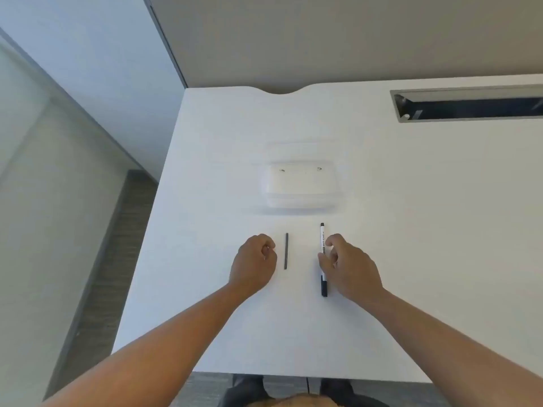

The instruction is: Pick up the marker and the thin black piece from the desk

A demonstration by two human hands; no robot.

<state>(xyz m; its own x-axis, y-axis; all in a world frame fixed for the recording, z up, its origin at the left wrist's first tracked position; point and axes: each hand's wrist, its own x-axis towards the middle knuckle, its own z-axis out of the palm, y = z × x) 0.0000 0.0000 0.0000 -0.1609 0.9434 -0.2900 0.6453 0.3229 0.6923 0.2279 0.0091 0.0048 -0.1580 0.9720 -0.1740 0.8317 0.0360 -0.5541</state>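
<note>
A white marker pen [322, 239] with a black cap lies lengthwise on the white table [205, 318]. My right hand [349, 265] is over its middle, with the thumb across the barrel from the left and the curled index finger on its right side, pinching it. A thin dark grey stick [286, 251] lies parallel to the pen, a little to the left. My left hand [254, 259] rests on the table just left of the stick, curled into a fist, holding nothing and not touching the stick.
A clear shallow plastic container [302, 198] sits on the table beyond the pen and stick. A grey cable slot [470, 117] is cut into the table at the far right. The table's left edge drops to a grey floor [117, 259].
</note>
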